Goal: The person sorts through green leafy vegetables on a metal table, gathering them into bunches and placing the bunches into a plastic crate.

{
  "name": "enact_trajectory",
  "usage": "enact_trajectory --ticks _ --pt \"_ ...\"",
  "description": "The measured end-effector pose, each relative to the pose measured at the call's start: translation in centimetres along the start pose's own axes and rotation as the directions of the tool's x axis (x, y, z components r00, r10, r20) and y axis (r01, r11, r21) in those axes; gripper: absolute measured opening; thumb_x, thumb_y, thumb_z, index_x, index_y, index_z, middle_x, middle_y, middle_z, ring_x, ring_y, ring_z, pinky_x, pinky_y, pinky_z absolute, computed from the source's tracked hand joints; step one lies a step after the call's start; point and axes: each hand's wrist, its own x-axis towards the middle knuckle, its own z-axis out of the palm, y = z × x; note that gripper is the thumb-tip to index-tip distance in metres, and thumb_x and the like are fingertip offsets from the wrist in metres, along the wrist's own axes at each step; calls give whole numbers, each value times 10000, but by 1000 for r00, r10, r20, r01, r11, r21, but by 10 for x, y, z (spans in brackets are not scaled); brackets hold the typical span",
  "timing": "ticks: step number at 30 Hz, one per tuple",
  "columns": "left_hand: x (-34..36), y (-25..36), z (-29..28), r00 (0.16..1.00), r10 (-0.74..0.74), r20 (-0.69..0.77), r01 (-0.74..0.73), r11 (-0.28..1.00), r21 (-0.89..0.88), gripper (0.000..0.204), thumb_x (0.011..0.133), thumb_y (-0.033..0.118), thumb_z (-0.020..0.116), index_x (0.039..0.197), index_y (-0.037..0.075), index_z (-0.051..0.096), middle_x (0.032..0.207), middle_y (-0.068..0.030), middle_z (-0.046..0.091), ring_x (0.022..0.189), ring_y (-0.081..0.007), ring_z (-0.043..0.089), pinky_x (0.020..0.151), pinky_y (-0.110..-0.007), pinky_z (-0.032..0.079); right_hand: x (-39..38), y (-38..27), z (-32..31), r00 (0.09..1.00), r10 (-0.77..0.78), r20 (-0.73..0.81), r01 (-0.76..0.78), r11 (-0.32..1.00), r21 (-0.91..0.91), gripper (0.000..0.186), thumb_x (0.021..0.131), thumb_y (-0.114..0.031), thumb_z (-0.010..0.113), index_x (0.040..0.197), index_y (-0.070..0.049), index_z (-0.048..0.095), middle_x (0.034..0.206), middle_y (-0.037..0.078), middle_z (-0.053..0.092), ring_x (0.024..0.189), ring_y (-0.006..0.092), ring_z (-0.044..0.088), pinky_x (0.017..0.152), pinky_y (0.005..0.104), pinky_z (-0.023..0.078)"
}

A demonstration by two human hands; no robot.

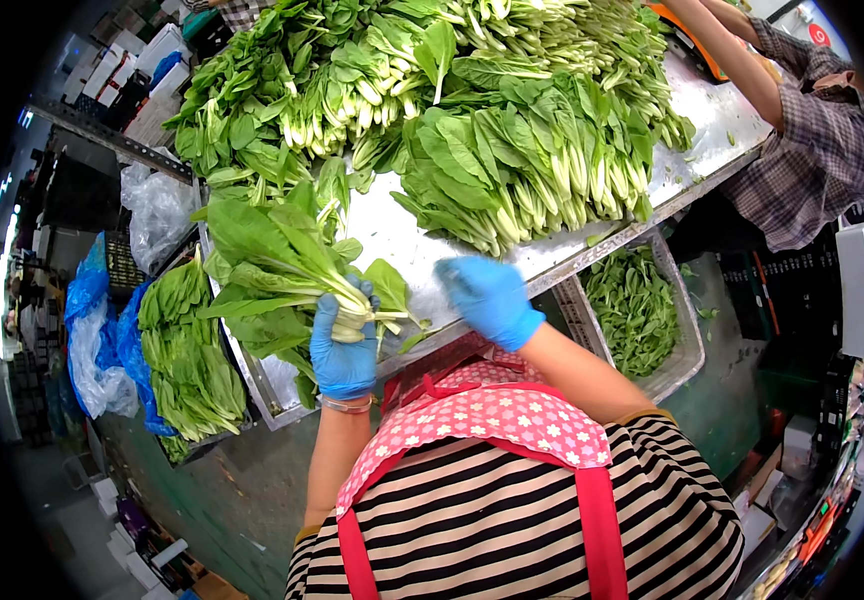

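Note:
My left hand, in a blue glove, grips a bunch of leafy greens by its pale stems, just inside the near edge of the metal table. My right hand, also gloved, is over the table edge, a little right of the bunch. It is blurred, so its finger state is unclear. Beyond it lies a long row of greens with the stems toward me. A large heap of similar greens covers the back of the table, and more loose leaves lie behind the held bunch.
A co-worker in plaid reaches over the table's right end. Below the table stands a plastic crate of small greens. At left are another container of greens, blue plastic bags and a clear bag.

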Motion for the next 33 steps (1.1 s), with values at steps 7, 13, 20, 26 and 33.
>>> enact_trajectory --ticks 7,13,20,26,33 --pt "0 -10 8 995 -85 -52 81 994 -69 370 821 145 548 1148 7 444 1040 -129 562 942 -251 549 821 -340 445 6 55 -50 972 216 -92 -235 923 -305 305 722 -155 642 982 -24 551 791 121 570 696 261 554 625 321 447" --pt "3 -11 14 996 -80 -49 81 996 26 365 826 155 543 1148 11 446 1004 -116 569 919 -235 553 791 -336 453 25 33 -73 792 603 100 -535 605 590 219 803 -163 586 942 6 570 777 53 596 647 108 537 605 213 424" --pt "5 -19 2 992 -124 -10 123 991 -53 364 851 143 504 1182 15 421 1085 -130 542 990 -260 531 826 -359 454 32 36 -50 764 584 274 -554 377 742 146 844 -159 538 870 -18 568 728 18 583 611 68 521 543 198 411" --pt "5 -16 5 990 -70 -122 71 997 5 358 840 134 522 1165 12 434 1090 -114 537 1005 -249 522 808 -333 456 33 26 -22 765 599 236 -518 354 779 204 833 -117 549 992 10 559 789 38 589 649 93 544 569 213 440" --pt "18 -33 -18 972 22 -232 3 995 104 273 799 95 582 1054 17 522 946 -71 590 854 -157 577 716 -249 457 26 -12 4 949 274 -155 -166 856 490 260 761 -7 600 1018 -17 564 898 79 523 753 142 535 641 251 447"
